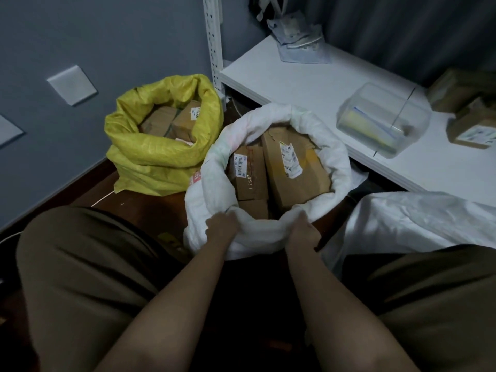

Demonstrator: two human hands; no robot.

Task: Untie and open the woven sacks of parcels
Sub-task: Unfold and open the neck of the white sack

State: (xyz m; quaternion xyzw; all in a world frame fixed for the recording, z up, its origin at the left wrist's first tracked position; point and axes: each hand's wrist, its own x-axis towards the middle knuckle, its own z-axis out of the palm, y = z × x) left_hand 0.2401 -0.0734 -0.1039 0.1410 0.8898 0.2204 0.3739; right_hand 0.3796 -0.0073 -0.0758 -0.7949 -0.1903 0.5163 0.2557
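White sack (214,167) stands upright on the floor beside the yellow sack (150,157), mouth up, rim rolled down; left hand (222,224) and right hand (304,230) each clutch its near rim.

left hand fingers (228,217): tucked into the rolled rim of the white sack (212,183); grip unseen.
right hand fingers (300,218): buried in the same rim.
parcels in the yellow sack (150,154): mostly covered by its folded mouth.
labels: print too small to be read.
white sheet (418,221) at 3 o'clock: cut off by the frame edge.
clear box (383,119): contents blurred.
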